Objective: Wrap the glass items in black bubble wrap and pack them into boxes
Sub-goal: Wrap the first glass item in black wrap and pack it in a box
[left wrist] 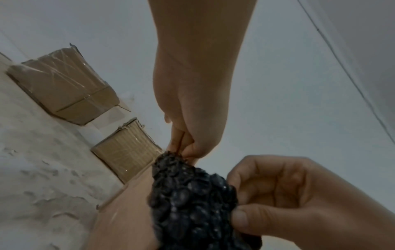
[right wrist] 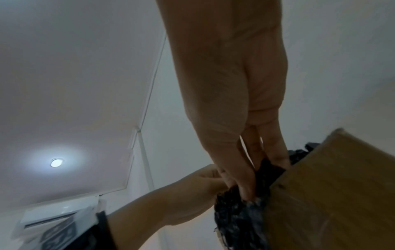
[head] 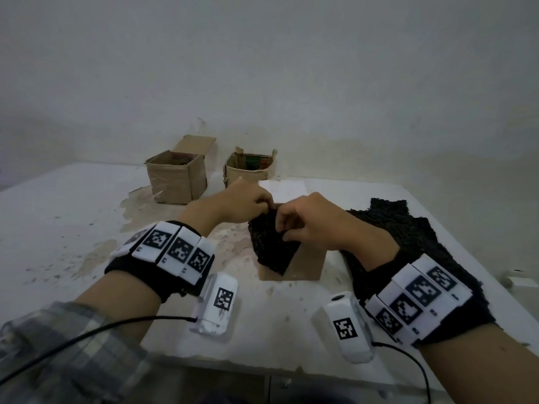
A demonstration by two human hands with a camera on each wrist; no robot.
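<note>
Both of your hands are on the black bubble-wrapped bundle [head: 274,243], which sits at the mouth of the near cardboard box [head: 306,265] on the counter [head: 73,223], partly in and partly draped over its front wall. Your left hand [head: 242,204] pinches the top edge of the wrap at the far side, fingers curled tight on it; your right hand [head: 313,221] pinches the wrap nearer you, thumb against curled fingers, as the left wrist view shows plainly. No glass can be seen through the wrap, so I judge only from the task that an item is inside. Watch the grip: you hold the wrap, not the thing in it, and if the folds are loose the item could slide out of the bottom as you push down and strike the box floor or the counter. The box is light and unheld, so a downward shove at its front wall might tip or skid it. Forcing bunched wrap past the rim could also pull the folds open. Two more boxes [head: 176,176] stand well apart at the back, and a spare sheet of bubble wrap [head: 408,228] lies just right of the near box.
</note>
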